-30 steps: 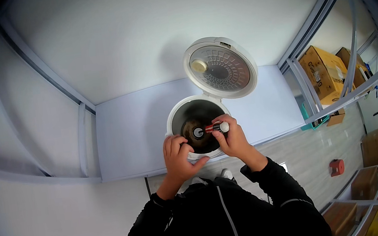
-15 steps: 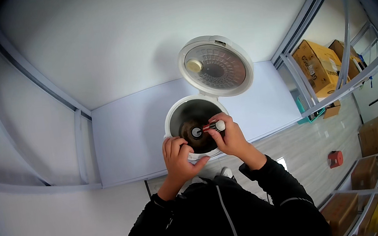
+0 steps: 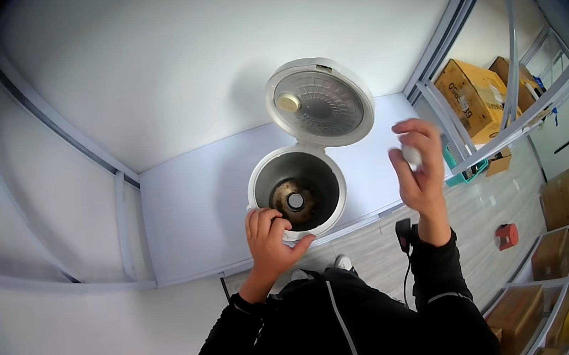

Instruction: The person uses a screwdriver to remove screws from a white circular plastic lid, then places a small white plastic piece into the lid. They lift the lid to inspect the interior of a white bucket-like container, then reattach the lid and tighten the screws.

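A white rice cooker (image 3: 254, 181) stands with its lid (image 3: 343, 101) raised and tilted back. No inner pot is in it, so the brown-stained heating plate (image 3: 312, 210) and its round pale centre show at the bottom. My left hand (image 3: 269, 238) grips the cooker's near left rim, fingers curled over the edge. Out to the right, apart from the cooker, my right hand (image 3: 421, 163) is closed around a small white-ended tool (image 3: 412, 155). Only its rounded white end shows between thumb and fingers; my fingers hide the rest.
The cooker sits on a pale table (image 3: 189, 219) against a white wall. Metal frame posts rise on both sides. Right of the table are a cardboard box (image 3: 479, 98) and a teal basket (image 3: 472, 173). A red stool (image 3: 506, 236) stands on the floor.
My right hand has lifted the small tool out of the cooker and moved it right, past the table's right part. My left hand stays on the rim.
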Action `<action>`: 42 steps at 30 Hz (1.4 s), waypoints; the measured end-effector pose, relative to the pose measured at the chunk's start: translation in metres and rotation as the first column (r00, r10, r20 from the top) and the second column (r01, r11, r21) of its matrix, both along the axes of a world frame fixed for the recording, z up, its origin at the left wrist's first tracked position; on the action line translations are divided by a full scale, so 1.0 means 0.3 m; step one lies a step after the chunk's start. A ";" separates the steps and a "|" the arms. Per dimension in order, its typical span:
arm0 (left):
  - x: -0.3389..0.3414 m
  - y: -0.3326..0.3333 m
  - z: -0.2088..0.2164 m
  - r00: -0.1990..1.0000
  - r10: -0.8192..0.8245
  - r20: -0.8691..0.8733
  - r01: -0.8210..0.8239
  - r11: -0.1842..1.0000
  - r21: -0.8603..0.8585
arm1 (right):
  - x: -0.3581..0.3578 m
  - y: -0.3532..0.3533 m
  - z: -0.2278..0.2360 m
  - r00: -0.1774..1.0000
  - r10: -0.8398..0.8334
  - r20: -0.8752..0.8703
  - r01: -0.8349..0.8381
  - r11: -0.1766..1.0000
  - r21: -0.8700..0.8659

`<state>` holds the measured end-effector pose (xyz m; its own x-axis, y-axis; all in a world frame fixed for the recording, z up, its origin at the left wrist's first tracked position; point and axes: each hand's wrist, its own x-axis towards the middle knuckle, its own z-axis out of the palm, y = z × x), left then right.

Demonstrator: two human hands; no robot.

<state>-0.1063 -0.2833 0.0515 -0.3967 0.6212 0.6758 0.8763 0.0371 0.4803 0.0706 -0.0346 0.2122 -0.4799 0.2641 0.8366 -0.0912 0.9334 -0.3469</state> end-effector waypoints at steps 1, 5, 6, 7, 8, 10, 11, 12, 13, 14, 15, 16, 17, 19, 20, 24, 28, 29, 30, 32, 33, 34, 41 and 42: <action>0.000 0.003 0.003 1.000 -0.004 -0.005 0.004 1.000 0.004 | -0.018 0.028 -0.014 0.999 -0.030 0.029 0.031 0.999 -0.009; 0.004 0.012 0.011 1.000 -0.005 -0.020 0.005 1.000 0.007 | -0.081 0.112 -0.115 0.977 -0.189 0.101 0.206 0.956 -0.210; 0.004 0.008 0.014 1.000 -0.001 -0.023 0.001 1.000 0.002 | -0.097 0.118 -0.130 0.973 -0.199 0.115 0.222 0.943 -0.247; 0.004 0.006 0.017 1.000 0.002 -0.025 -0.002 1.000 -0.003 | -0.113 0.125 -0.140 0.969 -0.209 0.130 0.238 0.929 -0.285; 0.005 0.005 0.021 1.000 0.005 -0.028 -0.005 1.000 -0.008 | -0.129 0.134 -0.150 0.965 -0.218 0.144 0.254 0.912 -0.321; 0.005 0.007 0.016 0.999 0.006 -0.040 -0.007 1.000 -0.006 | -0.157 0.157 -0.165 0.974 -0.182 0.131 0.215 0.927 -0.307; 0.005 0.010 0.014 0.999 0.006 -0.046 -0.007 1.000 -0.004 | -0.166 0.168 -0.170 0.978 -0.165 0.125 0.196 0.934 -0.299; 0.007 0.010 0.013 0.999 0.009 -0.045 -0.010 1.000 -0.005 | -0.176 0.171 -0.169 0.987 -0.110 0.116 0.147 0.910 -0.387; 0.009 0.010 0.014 0.999 0.012 -0.044 -0.012 1.000 -0.005 | -0.173 0.171 -0.166 0.978 -0.126 0.167 0.187 0.886 -0.424; 0.010 0.011 0.016 0.999 0.013 -0.044 -0.013 1.000 -0.006 | -0.167 0.169 -0.163 0.966 -0.140 0.219 0.228 0.860 -0.457; 0.011 0.008 0.018 0.999 0.017 -0.040 -0.018 1.000 -0.014 | -0.164 0.161 -0.157 0.951 -0.145 0.273 0.267 0.831 -0.488; 0.012 0.006 0.022 0.999 0.021 -0.037 -0.021 1.000 -0.023 | -0.159 0.147 -0.152 0.956 -0.129 0.265 0.245 0.846 -0.473; 0.011 0.003 0.025 0.999 0.024 -0.033 -0.025 0.999 -0.031 | -0.150 0.126 -0.146 0.960 -0.113 0.257 0.224 0.860 -0.459; 0.013 -0.003 0.021 0.998 0.028 0.062 -0.027 0.999 -0.019 | -0.118 0.081 -0.138 0.967 -0.075 0.245 0.168 0.907 -0.387; 0.014 -0.006 0.018 0.993 0.033 0.111 -0.031 0.999 -0.014 | -0.101 0.058 -0.137 0.969 -0.048 0.241 0.129 0.935 -0.329; -0.009 -0.024 -0.018 0.991 0.016 0.135 -0.033 0.992 0.125 | -0.047 -0.007 -0.177 0.973 0.066 0.220 -0.025 0.983 -0.183; -0.023 -0.033 -0.012 0.984 0.017 0.176 -0.051 0.980 0.190 | -0.013 -0.063 -0.243 0.949 0.063 0.308 -0.040 0.996 -0.078; -0.024 -0.035 -0.006 0.980 0.005 0.197 -0.045 0.979 0.200 | -0.005 -0.077 -0.259 0.936 0.062 0.348 -0.037 0.996 -0.079; -0.026 -0.038 -0.009 0.972 -0.027 0.232 -0.016 0.983 0.183 | -0.006 -0.083 -0.281 0.938 0.052 0.342 -0.032 0.997 -0.063; -0.033 -0.032 -0.016 0.966 -0.074 0.248 0.026 0.982 0.189 | 0.008 -0.097 -0.317 0.929 0.041 0.368 -0.016 0.997 -0.069; -0.035 -0.031 -0.018 0.962 -0.094 0.255 0.044 0.980 0.193 | 0.009 -0.102 -0.325 0.924 0.038 0.380 -0.012 0.997 -0.072; -0.035 -0.030 -0.021 0.960 -0.100 0.263 0.052 0.981 0.184 | 0.008 -0.098 -0.334 0.919 0.016 0.394 -0.004 0.999 -0.032; -0.024 -0.028 -0.044 0.943 -0.083 0.323 0.045 0.991 0.122 | 0.023 -0.080 -0.371 0.889 -0.069 0.453 0.037 0.996 0.079; -0.023 -0.028 -0.049 0.944 -0.083 0.321 0.045 0.991 0.124 | 0.025 -0.080 -0.372 0.884 -0.056 0.464 0.029 0.997 0.066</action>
<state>-0.1133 -0.2915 0.0369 -0.5682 0.5793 0.5845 0.6709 -0.0851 0.7366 0.0780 -0.0585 0.1007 -0.8067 0.2525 0.5343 0.1080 0.9519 -0.2869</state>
